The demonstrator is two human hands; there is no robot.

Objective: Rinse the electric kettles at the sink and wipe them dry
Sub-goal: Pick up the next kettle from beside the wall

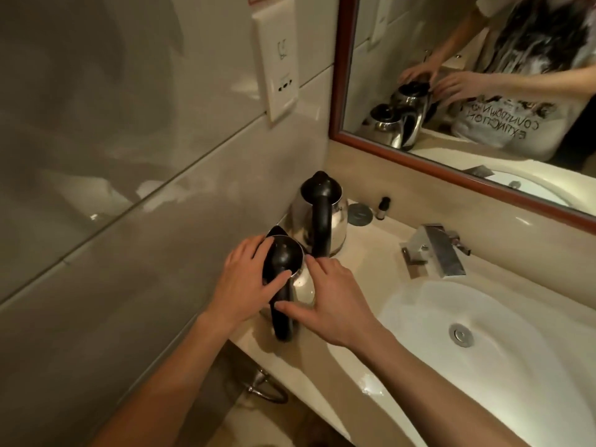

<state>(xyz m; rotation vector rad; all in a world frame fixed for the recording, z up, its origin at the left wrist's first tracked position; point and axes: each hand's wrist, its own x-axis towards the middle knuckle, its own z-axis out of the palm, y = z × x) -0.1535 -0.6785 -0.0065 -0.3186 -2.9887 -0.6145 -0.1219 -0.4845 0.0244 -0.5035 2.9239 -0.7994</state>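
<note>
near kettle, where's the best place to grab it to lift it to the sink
Probably by its black handle, coming from the front edge of the counter: the handle points toward the person and stands clear of the steel body. The far kettle crowds the back.

I see a pale beige stone vanity counter [364, 250] running along the tiled wall into the corner. Two stainless steel electric kettles with black lids and handles stand on it: the nearer kettle [303, 285] at the front, the farther kettle [335, 221] just behind it, nearly touching. Beside the farther one lie a round grey disc [360, 214] and a small dark-capped bottle [382, 208], upright. A square chrome tap [435, 250] rises from the counter.
</note>
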